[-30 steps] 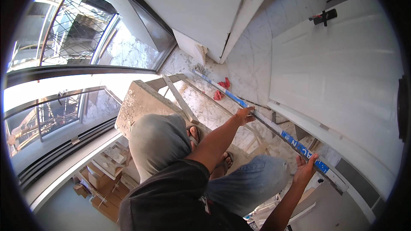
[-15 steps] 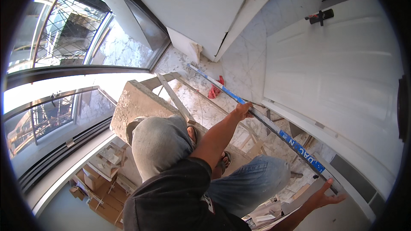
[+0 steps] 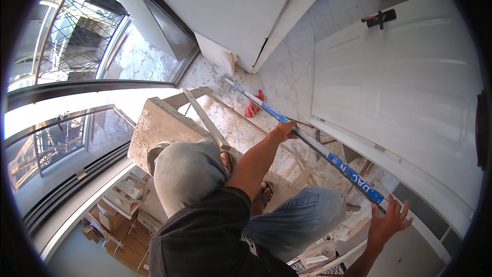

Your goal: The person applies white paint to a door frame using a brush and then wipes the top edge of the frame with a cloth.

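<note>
A long, straight metal bar (image 3: 353, 175) with blue and white film on its face slants from the far middle down to the near right. My left hand (image 3: 286, 130) is closed around it near its middle. Beside the bar's near end is my right hand (image 3: 389, 221), open with its fingers spread; whether it touches the bar I cannot tell. Beneath me, my sandalled feet (image 3: 266, 191) stand on a rough, mortar-spattered plank platform (image 3: 169, 123).
A white panelled door (image 3: 394, 87) with a dark handle stands to the right. Red cloth (image 3: 254, 104) lies on the dusty floor beyond the bar. Dark-framed glazing (image 3: 102, 84) runs along the left. Cardboard boxes (image 3: 128, 243) are stacked at the lower left.
My right hand has turned upward and shifted a little to the left, its fingers now spread by the bar's near end. My left hand keeps its grip on the bar.
</note>
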### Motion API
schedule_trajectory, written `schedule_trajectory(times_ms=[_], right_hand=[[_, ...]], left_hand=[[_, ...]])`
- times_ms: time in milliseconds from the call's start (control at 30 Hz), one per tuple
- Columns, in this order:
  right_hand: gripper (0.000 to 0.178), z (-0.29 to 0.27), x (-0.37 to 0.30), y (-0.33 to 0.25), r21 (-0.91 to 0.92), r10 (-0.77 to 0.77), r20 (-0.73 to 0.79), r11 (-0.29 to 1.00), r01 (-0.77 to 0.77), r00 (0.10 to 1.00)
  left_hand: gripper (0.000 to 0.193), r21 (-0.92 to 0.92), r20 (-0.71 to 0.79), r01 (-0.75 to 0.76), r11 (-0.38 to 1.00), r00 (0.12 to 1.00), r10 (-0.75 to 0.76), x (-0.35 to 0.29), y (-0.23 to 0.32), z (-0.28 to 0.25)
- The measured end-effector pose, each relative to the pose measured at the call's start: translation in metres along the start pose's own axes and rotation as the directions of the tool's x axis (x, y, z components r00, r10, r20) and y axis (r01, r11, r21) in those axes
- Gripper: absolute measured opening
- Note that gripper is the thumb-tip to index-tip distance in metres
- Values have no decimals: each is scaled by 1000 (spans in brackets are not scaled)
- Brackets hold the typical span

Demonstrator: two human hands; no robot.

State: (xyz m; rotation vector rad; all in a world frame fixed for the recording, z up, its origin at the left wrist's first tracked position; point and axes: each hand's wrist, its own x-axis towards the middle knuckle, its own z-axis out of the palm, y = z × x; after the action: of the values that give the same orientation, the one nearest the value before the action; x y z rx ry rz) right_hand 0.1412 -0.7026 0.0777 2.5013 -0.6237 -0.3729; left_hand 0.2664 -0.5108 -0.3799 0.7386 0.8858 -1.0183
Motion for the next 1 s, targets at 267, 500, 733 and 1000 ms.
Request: schedule_trajectory(times_ms=[267, 500, 733, 1000], right_hand=[[47, 5, 2, -11, 111, -138, -96, 983, 148, 986], [46, 8, 4, -23, 114, -170, -127, 976, 184, 977], [45, 8, 10, -32, 162, -202, -117, 962, 220, 972], [46, 38, 10, -38, 202, -195, 3, 961, 191, 981]], left_hand=[[36, -18, 3, -23, 1000, 1000, 23, 13, -1, -16], [33, -64, -71, -12, 998, 997, 8, 22, 2, -25], [38, -65, -47, -5, 998, 999, 2, 22, 2, -39], [35, -26, -170, 24, 999, 985, -28, 39, 2, -67]])
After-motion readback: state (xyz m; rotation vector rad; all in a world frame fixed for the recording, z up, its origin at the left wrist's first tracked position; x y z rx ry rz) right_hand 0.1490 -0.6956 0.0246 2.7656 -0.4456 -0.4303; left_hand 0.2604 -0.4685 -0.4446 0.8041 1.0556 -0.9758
